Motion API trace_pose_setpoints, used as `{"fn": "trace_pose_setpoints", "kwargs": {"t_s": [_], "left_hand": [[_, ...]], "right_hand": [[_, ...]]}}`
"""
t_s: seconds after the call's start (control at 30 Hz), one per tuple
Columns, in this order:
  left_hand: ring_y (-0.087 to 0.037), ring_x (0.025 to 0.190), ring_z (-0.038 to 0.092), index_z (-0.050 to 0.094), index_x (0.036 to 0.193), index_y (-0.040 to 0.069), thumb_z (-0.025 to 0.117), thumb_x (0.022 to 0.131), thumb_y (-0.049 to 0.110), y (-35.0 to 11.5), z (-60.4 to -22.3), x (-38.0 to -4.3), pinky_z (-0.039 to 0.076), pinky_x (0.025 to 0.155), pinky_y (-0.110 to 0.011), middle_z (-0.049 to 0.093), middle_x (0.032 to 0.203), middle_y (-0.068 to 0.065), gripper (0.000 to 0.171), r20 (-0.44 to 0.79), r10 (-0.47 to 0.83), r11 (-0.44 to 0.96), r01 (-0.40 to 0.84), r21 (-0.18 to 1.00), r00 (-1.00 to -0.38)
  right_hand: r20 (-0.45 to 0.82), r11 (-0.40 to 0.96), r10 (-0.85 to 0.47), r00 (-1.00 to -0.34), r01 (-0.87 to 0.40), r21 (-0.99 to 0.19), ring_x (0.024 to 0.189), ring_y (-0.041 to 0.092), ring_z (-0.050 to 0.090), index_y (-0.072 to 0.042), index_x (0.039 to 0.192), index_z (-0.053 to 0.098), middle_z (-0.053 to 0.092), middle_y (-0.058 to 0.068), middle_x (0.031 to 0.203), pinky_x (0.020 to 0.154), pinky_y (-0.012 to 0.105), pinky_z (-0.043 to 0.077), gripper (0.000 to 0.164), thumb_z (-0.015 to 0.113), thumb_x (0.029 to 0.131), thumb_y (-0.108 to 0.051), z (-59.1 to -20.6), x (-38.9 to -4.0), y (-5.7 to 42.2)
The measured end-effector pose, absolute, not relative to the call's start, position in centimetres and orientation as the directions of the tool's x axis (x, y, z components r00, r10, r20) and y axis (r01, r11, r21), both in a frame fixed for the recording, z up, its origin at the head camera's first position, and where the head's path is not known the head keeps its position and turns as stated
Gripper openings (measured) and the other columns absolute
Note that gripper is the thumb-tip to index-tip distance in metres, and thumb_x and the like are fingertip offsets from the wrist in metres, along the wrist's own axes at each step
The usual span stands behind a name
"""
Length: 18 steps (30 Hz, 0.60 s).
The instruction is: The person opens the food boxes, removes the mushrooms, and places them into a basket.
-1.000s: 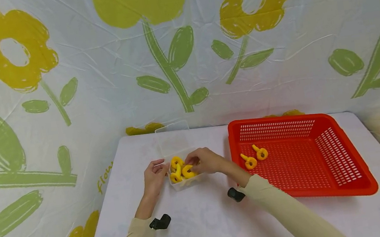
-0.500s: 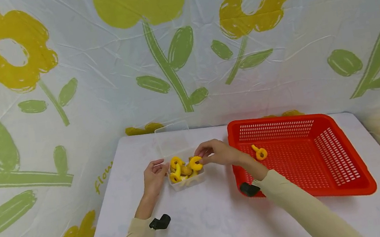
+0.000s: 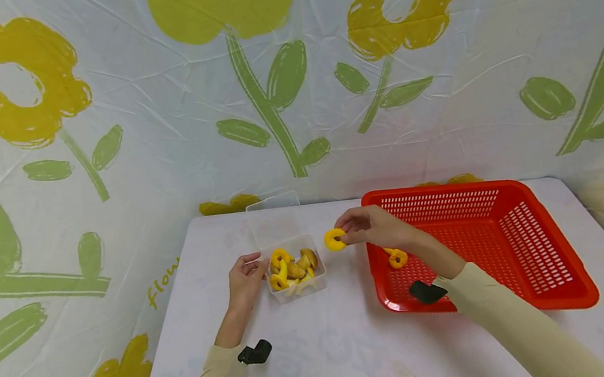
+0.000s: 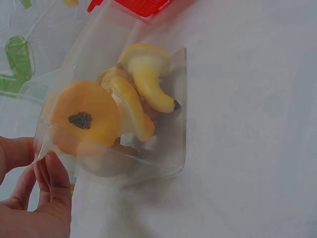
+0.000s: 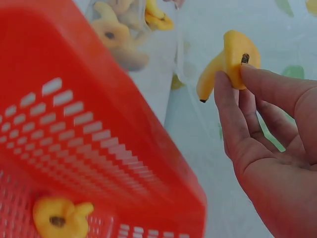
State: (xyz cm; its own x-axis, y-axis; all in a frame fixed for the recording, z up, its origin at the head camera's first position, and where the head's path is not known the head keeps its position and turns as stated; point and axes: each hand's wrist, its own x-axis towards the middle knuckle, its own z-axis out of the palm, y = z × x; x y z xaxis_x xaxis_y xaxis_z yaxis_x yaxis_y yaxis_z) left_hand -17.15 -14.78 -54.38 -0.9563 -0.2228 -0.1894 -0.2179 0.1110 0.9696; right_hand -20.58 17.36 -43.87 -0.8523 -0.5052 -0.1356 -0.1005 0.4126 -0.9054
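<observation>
In the head view my right hand [image 3: 379,226] pinches a yellow toy mushroom [image 3: 330,244] between thumb and fingers, raised between the clear plastic box [image 3: 306,288] and the red basket [image 3: 472,186]. The right wrist view shows that mushroom [image 5: 230,59] with its curved stem pointing down, dark at the tip. My left hand [image 3: 244,282] grips the left edge of the box, with thumb and fingertips closed on its rim in the left wrist view. Inside the box lie several mushrooms, among them a yellow one [image 4: 96,106] and a brown-capped one [image 3: 309,257].
The box's clear lid [image 3: 276,225] stands open behind it. Inside the perforated basket lies a yellow mushroom [image 3: 398,259]; my right forearm covers part of the basket. A white flower-print cloth [image 3: 147,75] hangs behind the table.
My right hand has lifted the yellow mushroom out of the box and carried it right, up to the basket's left edge. My left hand has stayed at the box.
</observation>
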Motion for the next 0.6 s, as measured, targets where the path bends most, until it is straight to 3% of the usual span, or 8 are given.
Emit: {"fn": "trace_pose_setpoints", "kwargs": {"t_s": [0.2,0.6], "left_hand": [[-0.020,0.081,0.061,0.061,0.127,-0.002,0.072,0.098,0.011,-14.7,-53.8,-17.1,0.055,0.070,-0.017,0.068,0.102,-0.015,0.034,-0.225,-0.208,0.082,-0.247,0.966,-0.952],[-0.018,0.081,0.059,0.060,0.134,-0.001,0.071,0.098,0.012,-15.2,-53.9,-17.6,0.055,0.074,-0.022,0.067,0.105,-0.013,0.040,-0.313,-0.155,-0.030,-0.312,0.950,-0.937]], "right_hand": [[-0.141,0.419,-0.443,-0.885,-0.065,-0.906,0.107,0.029,0.064,-0.004,0.125,0.066,0.069,0.013,0.116,0.094,0.036,0.057,0.031,0.073,0.097,-0.016,-43.1,-20.6,20.2],[-0.170,0.407,-0.350,-0.921,0.014,-0.913,0.110,0.030,0.063,-0.003,0.131,0.063,0.067,0.017,0.121,0.089,0.027,0.057,0.039,0.072,0.098,-0.021,-42.5,-20.4,25.0]]}}
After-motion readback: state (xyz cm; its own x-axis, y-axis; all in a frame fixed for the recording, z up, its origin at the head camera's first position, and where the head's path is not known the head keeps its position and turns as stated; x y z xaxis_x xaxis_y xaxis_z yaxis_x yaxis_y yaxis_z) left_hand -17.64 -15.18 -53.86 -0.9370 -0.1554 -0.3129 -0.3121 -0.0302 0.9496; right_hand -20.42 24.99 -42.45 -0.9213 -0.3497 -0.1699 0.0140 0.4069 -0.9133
